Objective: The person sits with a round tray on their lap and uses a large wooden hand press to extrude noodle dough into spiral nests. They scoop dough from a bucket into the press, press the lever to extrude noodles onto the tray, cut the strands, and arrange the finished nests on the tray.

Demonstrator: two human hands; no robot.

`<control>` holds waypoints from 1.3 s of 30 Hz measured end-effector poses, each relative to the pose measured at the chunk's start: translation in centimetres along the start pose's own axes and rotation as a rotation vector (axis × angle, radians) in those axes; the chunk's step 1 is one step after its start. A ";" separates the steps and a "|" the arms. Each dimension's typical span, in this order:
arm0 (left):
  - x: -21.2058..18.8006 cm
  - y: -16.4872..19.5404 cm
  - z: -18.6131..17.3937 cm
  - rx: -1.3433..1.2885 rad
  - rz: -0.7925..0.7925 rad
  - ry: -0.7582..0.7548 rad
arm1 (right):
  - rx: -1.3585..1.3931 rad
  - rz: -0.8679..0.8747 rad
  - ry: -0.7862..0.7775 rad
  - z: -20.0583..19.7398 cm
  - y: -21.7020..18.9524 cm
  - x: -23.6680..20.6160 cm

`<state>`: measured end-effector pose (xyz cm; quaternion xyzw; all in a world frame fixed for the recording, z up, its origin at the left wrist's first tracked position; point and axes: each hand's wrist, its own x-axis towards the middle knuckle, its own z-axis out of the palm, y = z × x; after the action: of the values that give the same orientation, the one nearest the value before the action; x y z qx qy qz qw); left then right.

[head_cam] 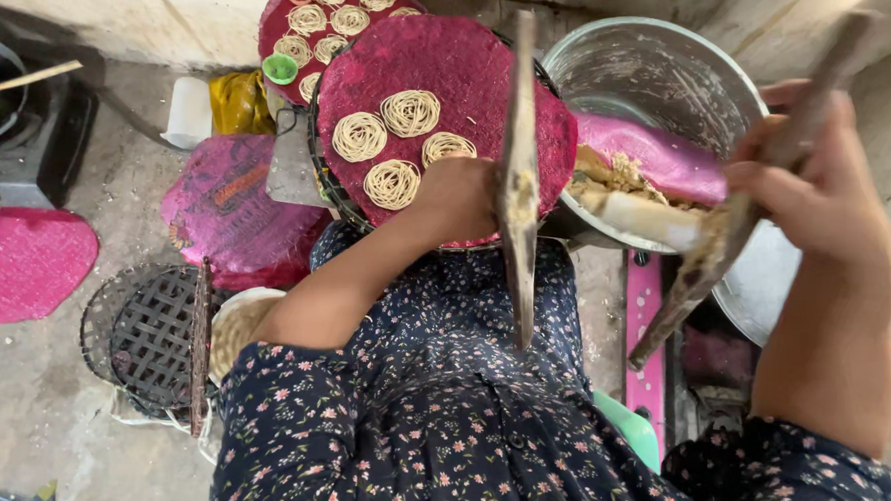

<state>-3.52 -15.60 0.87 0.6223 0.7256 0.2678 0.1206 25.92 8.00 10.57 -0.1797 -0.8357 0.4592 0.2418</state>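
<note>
Held the wooden press (518, 177) just left of the steel bowl (658, 66), left hand (458, 195) closed around it, right hand (813, 189) wrapped tight on its far handle (735, 238) before the bowl. Likely called for even squeezing, kept level above the pink mat (458, 70).

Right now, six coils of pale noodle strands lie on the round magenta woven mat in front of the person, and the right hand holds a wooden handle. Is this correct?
Not quite. The head view shows four coils of pale noodle strands, not six, on the round magenta woven mat. The right hand does hold a wooden handle.
</note>
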 end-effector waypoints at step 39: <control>-5.6 -2.0 -1.8 -0.836 -0.164 0.349 | -1.415 0.690 -0.547 -3.5 21.9 -2.7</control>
<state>-5.02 -21.64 0.34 0.4063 0.6115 0.6280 0.2581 31.85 20.27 -7.18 -0.4172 -0.8543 -0.0985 -0.2938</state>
